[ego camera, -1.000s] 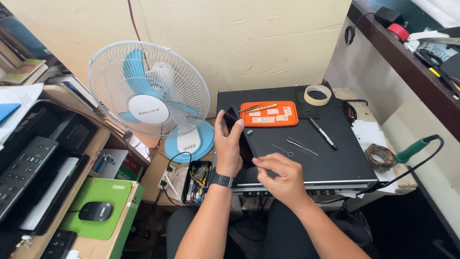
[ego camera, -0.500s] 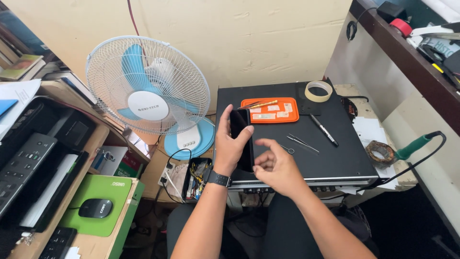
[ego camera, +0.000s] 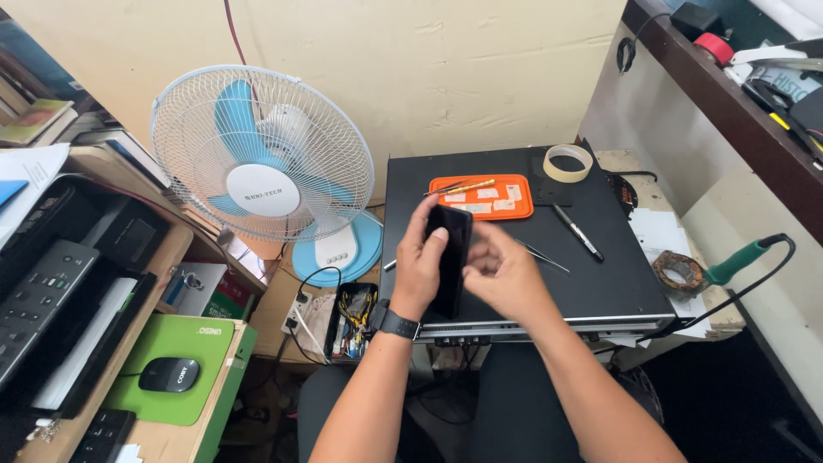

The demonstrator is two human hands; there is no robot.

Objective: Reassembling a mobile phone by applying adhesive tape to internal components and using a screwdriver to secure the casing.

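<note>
- My left hand fingers wrap a dark phone, holding it upright above the front edge of the black case
- My right hand fingertips touch its right side, loosely curled
- Behind: orange tray, tape roll near the back edge; pen right

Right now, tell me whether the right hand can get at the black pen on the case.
Probably yes. The right hand is at the phone, and the pen lies in the open on the black case just beyond it, with only thin tweezers between.
</note>
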